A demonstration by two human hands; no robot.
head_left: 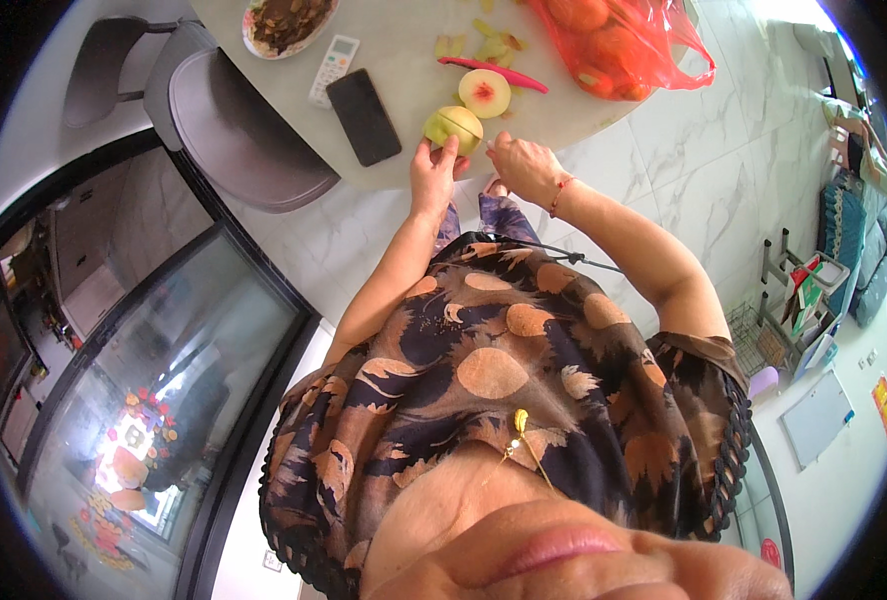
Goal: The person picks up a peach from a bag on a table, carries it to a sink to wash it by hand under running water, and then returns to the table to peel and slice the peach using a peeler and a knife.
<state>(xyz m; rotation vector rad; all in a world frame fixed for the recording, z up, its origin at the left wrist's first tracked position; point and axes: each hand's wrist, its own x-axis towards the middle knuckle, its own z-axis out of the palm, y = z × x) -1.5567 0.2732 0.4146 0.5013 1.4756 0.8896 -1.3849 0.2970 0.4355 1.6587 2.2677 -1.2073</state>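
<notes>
My left hand (437, 169) holds a peeled, pale yellow-green fruit, which looks like a peach (455, 130), over the near edge of the table. A dark line runs across the fruit's upper side. To its right, my right hand (526, 163) has its fingers curled, with thumb and forefinger close together; whether something thin is between them is unclear. A cut fruit half (485, 94) with a reddish centre lies face up just beyond the held fruit. Behind the half lies a slim pink tool (518, 74), perhaps a knife or peeler, beside fruit peelings (496, 46).
On the pale table (413, 52) lie a black smartphone (364, 117), a white remote control (335, 69), a patterned plate of dark food (287, 24) and a red plastic bag of round orange fruit (616, 52). A grey chair (241, 135) stands at the left.
</notes>
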